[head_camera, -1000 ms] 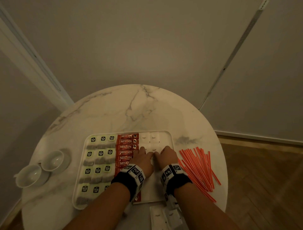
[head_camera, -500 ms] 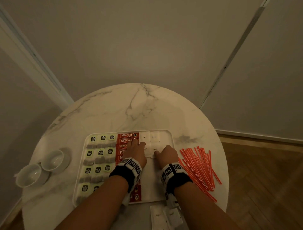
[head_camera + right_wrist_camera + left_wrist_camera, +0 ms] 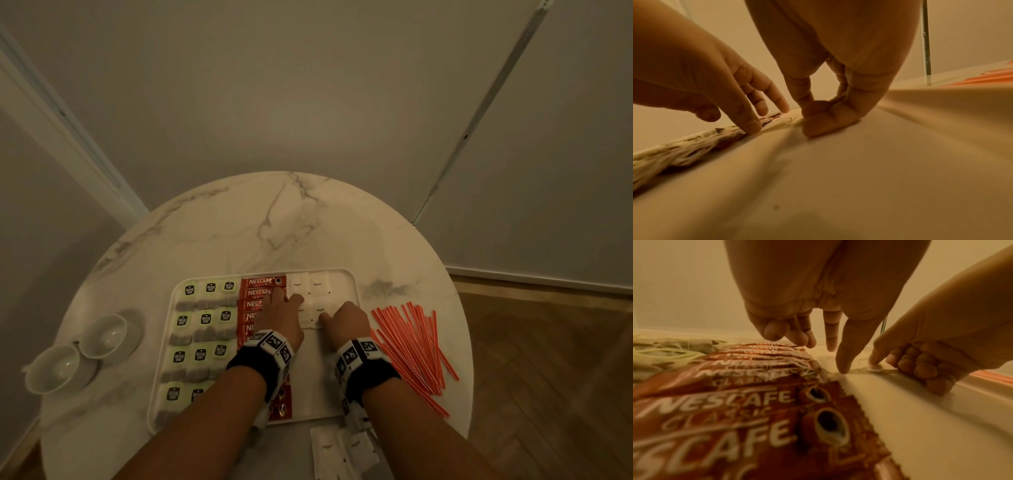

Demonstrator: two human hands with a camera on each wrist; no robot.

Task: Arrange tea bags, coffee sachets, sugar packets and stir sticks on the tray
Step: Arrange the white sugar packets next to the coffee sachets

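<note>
On tray point(image 3: 349, 346); both hands press sugar packets point(image 3: 317, 313).

bare tray floor point(image 3: 317, 373) open between the two wrists, coffee sachets point(image 3: 260, 293) crowding left, stir sticks point(image 3: 411, 346) scattered right, far marble tabletop point(image 3: 274, 219) free

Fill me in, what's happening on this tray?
A person is laying out drink supplies on a white rectangular tray on a round marble table. Green-tagged tea bags fill its left side, red Nescafe coffee sachets run down the middle. Both hands are nudging white sugar packets into rows: left hand with straight fingers, right hand mostly curled, forefinger pressing. Orange stir sticks and spare sugar packets wait off-tray.
</note>
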